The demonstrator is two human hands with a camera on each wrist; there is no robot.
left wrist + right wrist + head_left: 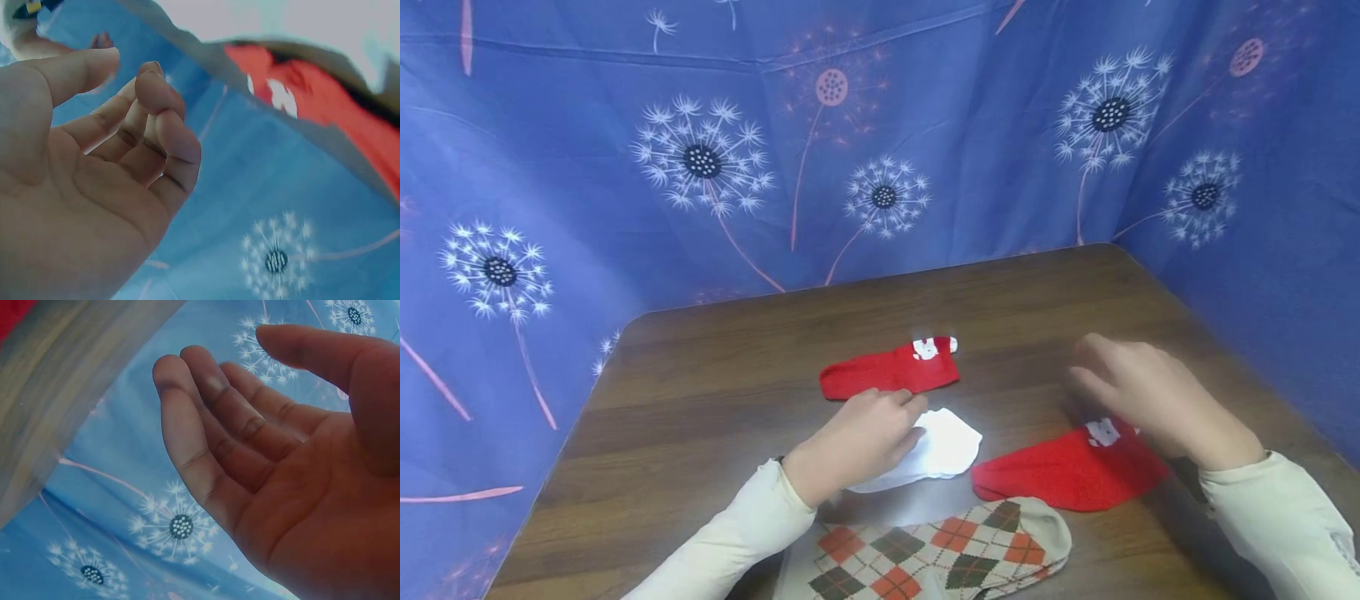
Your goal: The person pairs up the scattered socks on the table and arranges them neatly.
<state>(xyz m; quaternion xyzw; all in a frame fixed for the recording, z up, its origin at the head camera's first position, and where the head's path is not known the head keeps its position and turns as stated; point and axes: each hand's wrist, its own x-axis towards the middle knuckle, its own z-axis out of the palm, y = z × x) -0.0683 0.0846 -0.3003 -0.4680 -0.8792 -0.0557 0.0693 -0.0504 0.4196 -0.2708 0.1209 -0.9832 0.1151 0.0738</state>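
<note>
Over the white sock [946, 443] is my left hand [867, 435], its fingers loosely bent. The left wrist view shows a gap between that hand's thumb [84, 72] and fingers, with nothing held. My right hand [1150, 398] is above the top end of the near red sock [1067, 471], which has a white figure on it. Its fingers [187, 431] are relaxed and apart from the thumb, the palm bare. Behind the white sock lies another red sock [880, 372] with a similar white figure. An argyle sock [925, 554] in beige, orange and dark green lies nearest me.
The socks lie on a brown wooden table [700, 400] with rounded far corners. Blue cloth [970, 150] printed with dandelions hangs behind the table and along its sides. Pale sleeves [737, 533] cover both forearms.
</note>
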